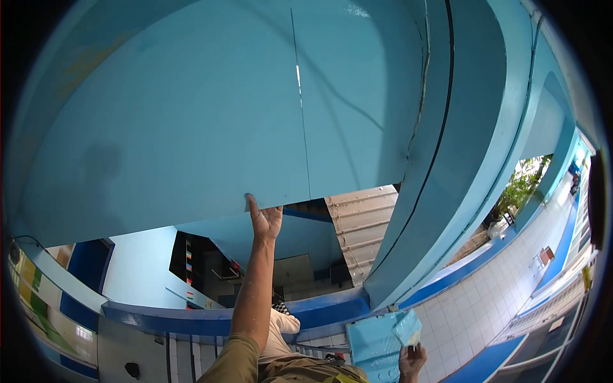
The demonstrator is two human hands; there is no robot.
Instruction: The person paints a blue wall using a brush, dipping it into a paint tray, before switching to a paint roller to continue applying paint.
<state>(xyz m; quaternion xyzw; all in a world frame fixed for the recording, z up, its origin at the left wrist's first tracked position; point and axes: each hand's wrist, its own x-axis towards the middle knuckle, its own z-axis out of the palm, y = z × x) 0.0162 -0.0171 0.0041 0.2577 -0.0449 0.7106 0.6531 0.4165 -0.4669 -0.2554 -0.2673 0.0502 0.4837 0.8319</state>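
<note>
My left hand (265, 221) is raised to the lower edge of a large light-blue painted panel (191, 127). Its thumb lies on the panel's front face, while the other fingers go behind the edge and are hidden. Low on the right, my right hand (412, 362) is closed around the dark end of a flat tool (407, 327). The tool's broad part is light blue with a cream patch; its exact kind cannot be made out. Below and left of it is a light-blue, tray-like object (371, 341).
A thin dark seam runs down the panel. Right of it, a black cable (440, 127) follows the blue beam. Corrugated roofing (361, 230) shows through the opening below. A dark-blue ledge (166, 319) crosses underneath, and a tiled walkway (460, 313) lies far down on the right.
</note>
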